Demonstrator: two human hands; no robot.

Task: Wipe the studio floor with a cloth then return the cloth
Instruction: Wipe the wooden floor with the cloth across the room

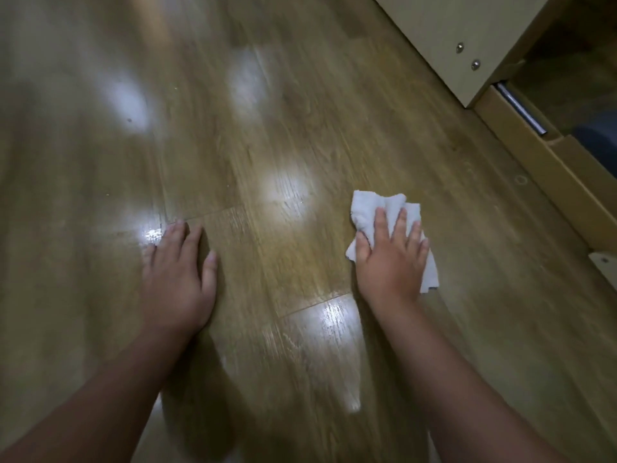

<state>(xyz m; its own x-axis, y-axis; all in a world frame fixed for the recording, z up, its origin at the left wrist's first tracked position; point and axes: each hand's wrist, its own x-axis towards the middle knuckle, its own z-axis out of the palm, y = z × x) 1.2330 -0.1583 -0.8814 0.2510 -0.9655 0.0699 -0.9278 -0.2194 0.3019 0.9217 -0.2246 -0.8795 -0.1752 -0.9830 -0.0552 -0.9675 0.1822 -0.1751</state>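
Right hand [392,262] flat, fingers spread, pressing crumpled white cloth [377,208] onto glossy brown wood-plank floor [273,155] at 3 o'clock. Cloth edges protruding beyond fingertips and at both sides of palm. Left hand [177,279] empty, palm down, fingers apart, on bare floor at 9 o'clock. Pale wooden furniture base [444,35] with two metal screws at 1 o'clock.

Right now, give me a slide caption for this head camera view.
Right hand presses a white cloth on the wooden floor; left hand rests flat.

two bare forearms, left hand [178,279] and right hand [390,262], sleeveless
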